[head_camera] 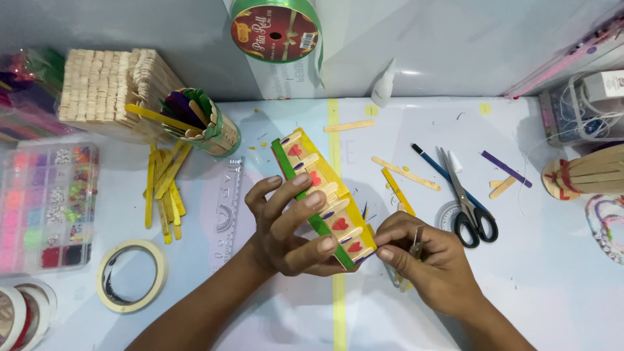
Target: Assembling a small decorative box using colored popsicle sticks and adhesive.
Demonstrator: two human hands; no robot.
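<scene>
Gripping the stick panel (323,198) from its left, your left hand (286,227) steadies it; your right hand (426,257) pinches its near corner, scissors (469,201) lying right.

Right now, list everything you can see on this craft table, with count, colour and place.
stick panel: one, yellow and green with red hearts, centre, held in both hands
scissors: one, black handles, right of centre
loose sticks: several, yellow, left of centre
stick cup: one, wood with green band, holds coloured sticks, upper left
stick stack: one block, plain wood, top left
bead box: one, clear, mixed colours, far left
tape roll: one, cream, lower left
ribbon spool: one, green with red label, top centre
ruler: one, clear, left of the hands
purple stick: one, right
glue bottle: one, white, top centre
left hand: grips the panel's green edge
right hand: pinches the panel's lower corner, holds a small tool
</scene>
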